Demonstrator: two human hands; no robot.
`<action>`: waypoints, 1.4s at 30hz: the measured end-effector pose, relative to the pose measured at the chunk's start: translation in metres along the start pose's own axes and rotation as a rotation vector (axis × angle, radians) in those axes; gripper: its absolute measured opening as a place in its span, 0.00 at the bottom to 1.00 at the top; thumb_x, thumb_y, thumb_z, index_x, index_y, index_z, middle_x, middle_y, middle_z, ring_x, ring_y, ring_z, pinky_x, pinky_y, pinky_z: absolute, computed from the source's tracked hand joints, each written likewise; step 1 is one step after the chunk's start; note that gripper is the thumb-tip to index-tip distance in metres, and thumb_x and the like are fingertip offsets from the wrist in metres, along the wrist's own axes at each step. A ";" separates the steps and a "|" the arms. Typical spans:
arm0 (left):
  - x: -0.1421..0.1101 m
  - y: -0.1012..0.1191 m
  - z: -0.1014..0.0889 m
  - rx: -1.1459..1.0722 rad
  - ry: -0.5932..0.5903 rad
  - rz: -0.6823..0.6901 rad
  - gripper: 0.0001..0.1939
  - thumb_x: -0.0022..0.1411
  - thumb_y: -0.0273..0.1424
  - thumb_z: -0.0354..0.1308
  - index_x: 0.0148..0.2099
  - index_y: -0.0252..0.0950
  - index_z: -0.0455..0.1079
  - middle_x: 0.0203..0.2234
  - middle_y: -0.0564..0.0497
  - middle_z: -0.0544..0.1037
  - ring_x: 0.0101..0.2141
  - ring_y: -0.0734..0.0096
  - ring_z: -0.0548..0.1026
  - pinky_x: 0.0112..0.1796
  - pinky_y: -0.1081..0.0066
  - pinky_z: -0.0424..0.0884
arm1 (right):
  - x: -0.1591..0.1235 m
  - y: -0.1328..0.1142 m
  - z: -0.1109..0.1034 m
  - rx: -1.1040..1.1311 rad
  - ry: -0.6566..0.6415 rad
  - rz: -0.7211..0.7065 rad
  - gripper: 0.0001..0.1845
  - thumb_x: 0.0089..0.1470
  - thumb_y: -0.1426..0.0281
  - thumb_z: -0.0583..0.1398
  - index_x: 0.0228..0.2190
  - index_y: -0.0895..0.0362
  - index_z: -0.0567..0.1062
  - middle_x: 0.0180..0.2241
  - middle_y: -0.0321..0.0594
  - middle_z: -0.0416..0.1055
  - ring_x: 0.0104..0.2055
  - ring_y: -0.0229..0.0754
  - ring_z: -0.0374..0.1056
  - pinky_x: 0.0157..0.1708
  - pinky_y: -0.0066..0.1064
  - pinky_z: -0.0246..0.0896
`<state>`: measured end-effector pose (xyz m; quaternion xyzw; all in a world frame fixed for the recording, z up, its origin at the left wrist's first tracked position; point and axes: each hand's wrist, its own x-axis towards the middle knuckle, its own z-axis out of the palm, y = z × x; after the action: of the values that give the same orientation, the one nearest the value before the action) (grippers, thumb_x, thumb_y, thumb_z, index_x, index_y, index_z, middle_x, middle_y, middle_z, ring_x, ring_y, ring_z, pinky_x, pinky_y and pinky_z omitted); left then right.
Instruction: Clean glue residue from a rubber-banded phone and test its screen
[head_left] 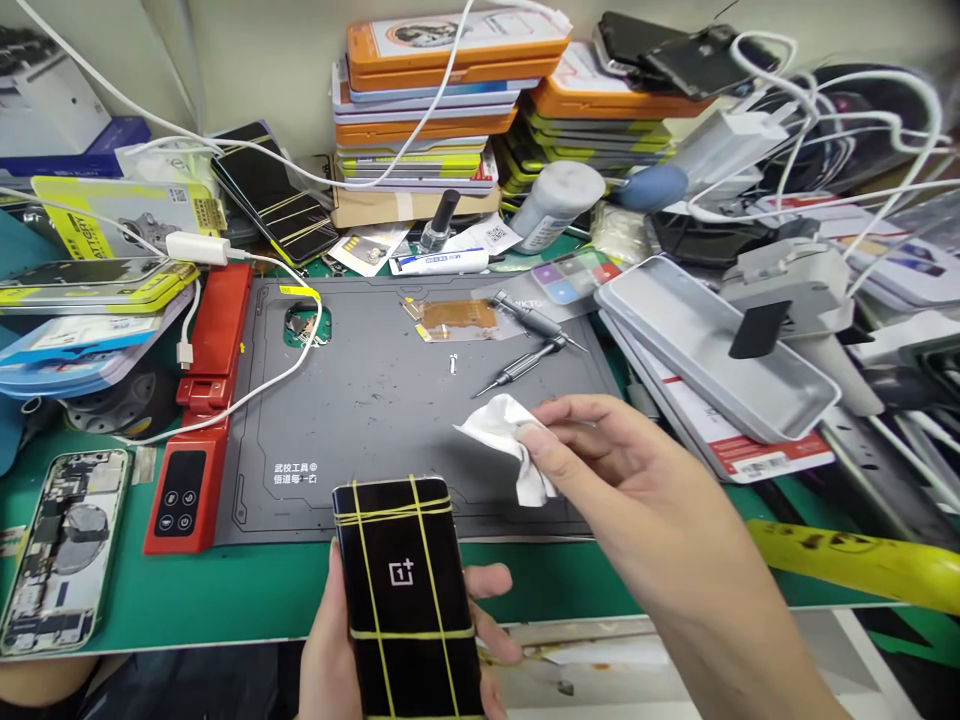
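Near front edge, left hand: your left hand (330, 640) grips the black phone (409, 600), bound with yellow bands (405, 512), upright over the green mat's (225, 600) front edge.
Front centre, right hand: your right hand (622, 470) pinches a white wipe (510, 435) above the grey pad (375, 400).
Right of the pad: a grey tray (712, 340).

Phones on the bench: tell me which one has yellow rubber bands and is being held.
The black phone in the left hand, logo showing. Another banded phone lies at the back; the opened phone has no bands.
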<state>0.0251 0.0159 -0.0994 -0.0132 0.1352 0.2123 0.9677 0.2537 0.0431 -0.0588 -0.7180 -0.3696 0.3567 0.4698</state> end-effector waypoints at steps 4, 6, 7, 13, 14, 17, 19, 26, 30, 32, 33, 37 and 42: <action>0.002 -0.001 0.000 -0.027 -0.002 0.013 0.51 0.65 0.67 0.39 0.66 0.27 0.71 0.49 0.40 0.83 0.42 0.64 0.84 0.45 0.73 0.77 | -0.004 -0.002 0.001 -0.015 -0.014 -0.039 0.18 0.60 0.53 0.68 0.46 0.49 0.82 0.45 0.42 0.81 0.44 0.43 0.78 0.40 0.28 0.78; 0.003 -0.001 0.001 -0.011 0.014 0.002 0.51 0.66 0.67 0.38 0.67 0.28 0.70 0.49 0.40 0.83 0.41 0.65 0.84 0.44 0.73 0.77 | -0.009 -0.007 0.004 -0.007 -0.055 -0.034 0.17 0.61 0.54 0.68 0.47 0.49 0.84 0.46 0.43 0.81 0.44 0.44 0.79 0.40 0.29 0.79; 0.003 -0.001 0.001 0.001 0.019 0.002 0.51 0.66 0.66 0.38 0.67 0.29 0.70 0.50 0.40 0.83 0.41 0.65 0.83 0.44 0.73 0.77 | -0.012 -0.010 0.007 0.012 -0.086 -0.019 0.17 0.60 0.54 0.69 0.46 0.49 0.84 0.43 0.42 0.82 0.41 0.44 0.80 0.36 0.28 0.80; 0.007 -0.006 -0.003 -0.035 -0.035 0.062 0.51 0.66 0.66 0.34 0.59 0.28 0.76 0.47 0.37 0.84 0.41 0.63 0.85 0.44 0.72 0.78 | -0.023 -0.032 0.030 0.179 -0.331 0.077 0.07 0.57 0.61 0.68 0.32 0.50 0.85 0.51 0.43 0.78 0.34 0.42 0.78 0.16 0.24 0.73; 0.007 -0.006 -0.002 -0.026 -0.027 0.059 0.50 0.66 0.66 0.35 0.59 0.27 0.75 0.47 0.37 0.84 0.42 0.63 0.85 0.44 0.73 0.78 | -0.023 -0.035 0.034 0.181 -0.340 0.089 0.07 0.56 0.61 0.68 0.31 0.50 0.85 0.53 0.42 0.77 0.37 0.44 0.78 0.15 0.24 0.71; 0.006 -0.007 0.001 0.045 0.017 0.023 0.49 0.67 0.65 0.39 0.60 0.27 0.75 0.47 0.38 0.84 0.42 0.65 0.85 0.47 0.72 0.77 | -0.019 -0.039 0.043 0.174 -0.343 0.191 0.10 0.56 0.58 0.68 0.33 0.51 0.82 0.40 0.40 0.79 0.28 0.40 0.73 0.09 0.21 0.60; 0.006 -0.007 0.004 0.063 0.043 0.011 0.47 0.67 0.65 0.42 0.59 0.27 0.76 0.47 0.39 0.84 0.42 0.64 0.85 0.47 0.72 0.77 | -0.013 -0.039 0.048 0.166 -0.345 0.196 0.10 0.58 0.58 0.68 0.34 0.51 0.80 0.29 0.34 0.76 0.22 0.35 0.67 0.13 0.22 0.60; 0.011 -0.001 0.019 0.079 0.188 0.065 0.48 0.68 0.63 0.40 0.63 0.25 0.74 0.47 0.37 0.84 0.38 0.63 0.85 0.44 0.71 0.79 | 0.014 -0.012 0.028 0.020 -0.062 -0.028 0.16 0.59 0.54 0.68 0.39 0.52 0.82 0.40 0.38 0.80 0.39 0.40 0.74 0.39 0.31 0.70; 0.012 0.002 0.025 0.092 0.259 0.051 0.48 0.67 0.64 0.40 0.63 0.27 0.74 0.47 0.38 0.85 0.37 0.62 0.85 0.44 0.70 0.79 | 0.003 -0.011 -0.001 -0.065 -0.134 -0.044 0.18 0.59 0.51 0.68 0.41 0.51 0.85 0.43 0.41 0.81 0.43 0.44 0.77 0.41 0.33 0.75; 0.013 0.002 0.025 0.098 0.277 0.030 0.49 0.67 0.64 0.40 0.63 0.26 0.74 0.46 0.39 0.85 0.36 0.62 0.85 0.44 0.70 0.79 | -0.008 -0.020 -0.010 -0.081 -0.249 -0.036 0.17 0.58 0.52 0.68 0.40 0.51 0.85 0.41 0.41 0.82 0.40 0.44 0.79 0.38 0.31 0.77; 0.013 0.002 0.025 0.100 0.287 0.028 0.49 0.67 0.64 0.41 0.63 0.26 0.74 0.45 0.39 0.85 0.36 0.62 0.85 0.43 0.70 0.80 | -0.013 -0.026 -0.012 -0.070 -0.306 -0.025 0.16 0.58 0.53 0.68 0.41 0.51 0.85 0.40 0.41 0.82 0.39 0.44 0.80 0.36 0.30 0.78; 0.013 0.003 0.024 0.091 0.353 0.054 0.43 0.67 0.63 0.43 0.60 0.33 0.75 0.45 0.39 0.85 0.33 0.59 0.86 0.39 0.68 0.80 | -0.025 -0.039 -0.009 0.003 -0.447 0.051 0.18 0.62 0.57 0.66 0.50 0.51 0.80 0.40 0.42 0.83 0.39 0.45 0.81 0.36 0.30 0.80; 0.012 0.006 0.021 0.072 0.377 0.052 0.43 0.67 0.62 0.43 0.66 0.36 0.69 0.45 0.36 0.85 0.33 0.54 0.86 0.35 0.67 0.80 | -0.029 -0.027 -0.003 -0.166 -0.341 -0.129 0.14 0.67 0.63 0.60 0.52 0.44 0.79 0.51 0.37 0.79 0.46 0.42 0.79 0.45 0.34 0.79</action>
<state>0.0385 0.0276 -0.0816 -0.0147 0.3217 0.2259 0.9194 0.2374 0.0239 -0.0275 -0.6583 -0.5170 0.4107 0.3615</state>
